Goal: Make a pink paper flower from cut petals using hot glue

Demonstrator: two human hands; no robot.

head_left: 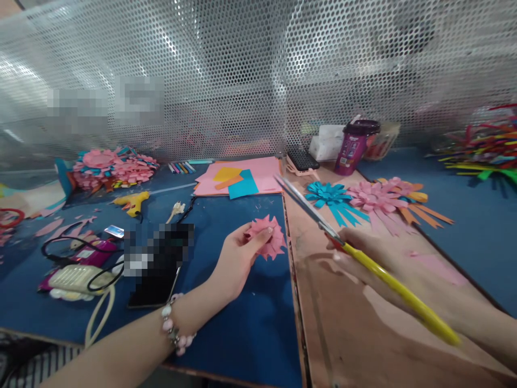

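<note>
My left hand (238, 257) pinches a small pink paper flower (270, 237) just above the blue mat (242, 323). My right hand (375, 258) grips yellow-handled scissors (363, 258). Their blades (302, 203) point up and left toward the flower, slightly apart from it. A beaded bracelet (174, 330) sits on my left wrist.
Finished paper flowers lie at right: blue (329, 195), pink (374, 199), orange (416, 207). Pink paper sheets (238, 180) with orange and teal pieces lie at the back. A yellow glue gun (133, 202), a phone (155, 285), a purple cup (353, 146) and a pile of pink flowers (111, 167) are around. Perforated metal screens enclose the desk.
</note>
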